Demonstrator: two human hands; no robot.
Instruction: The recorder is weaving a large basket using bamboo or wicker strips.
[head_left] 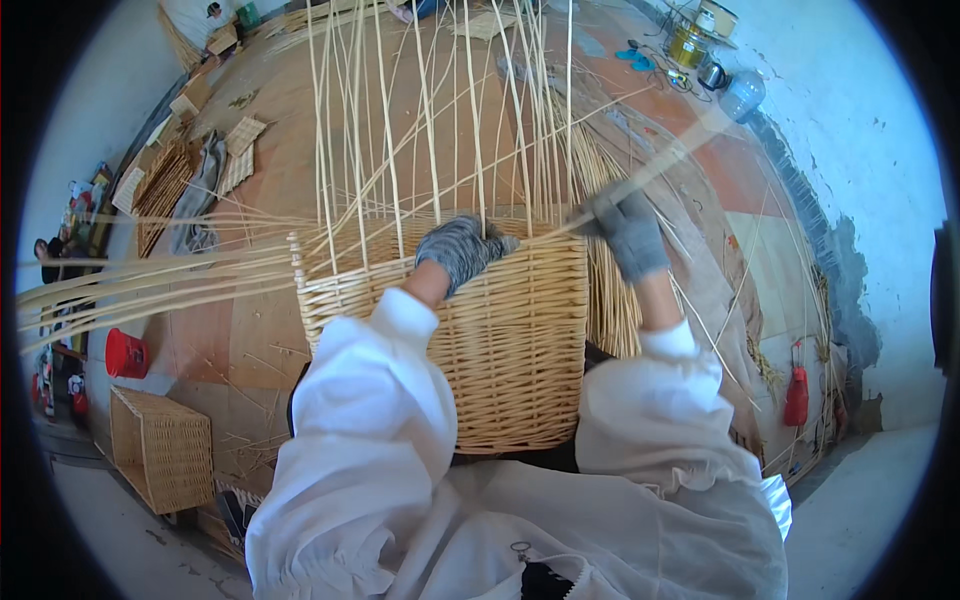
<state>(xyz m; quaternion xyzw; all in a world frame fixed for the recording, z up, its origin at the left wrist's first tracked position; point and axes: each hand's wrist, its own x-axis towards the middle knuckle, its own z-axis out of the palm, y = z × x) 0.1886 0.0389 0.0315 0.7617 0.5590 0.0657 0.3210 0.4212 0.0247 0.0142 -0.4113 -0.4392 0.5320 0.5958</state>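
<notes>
A pale wicker basket (500, 340) stands in front of me, partly woven, with tall upright stakes (390, 140) rising from its upper edge. My left hand (462, 252), in a grey knit glove, is closed at that edge, its thumb and fingers pinching a weaving rod by a stake. Just beyond the basket's right corner, my right hand (628, 235), also gloved, is closed round willow rods (670, 155). These run from the weave near my left fingertips up to the right, smeared by motion. Loose rod ends (150, 285) stick out far to the left.
A finished-looking wicker box (170, 445) lies on its side at the lower left, near a red bucket (126, 353). Bundled rods (610, 300) lie right of the basket. A large clear bottle (742, 96) and a kettle (712, 76) stand by the right wall. Other people sit farther off.
</notes>
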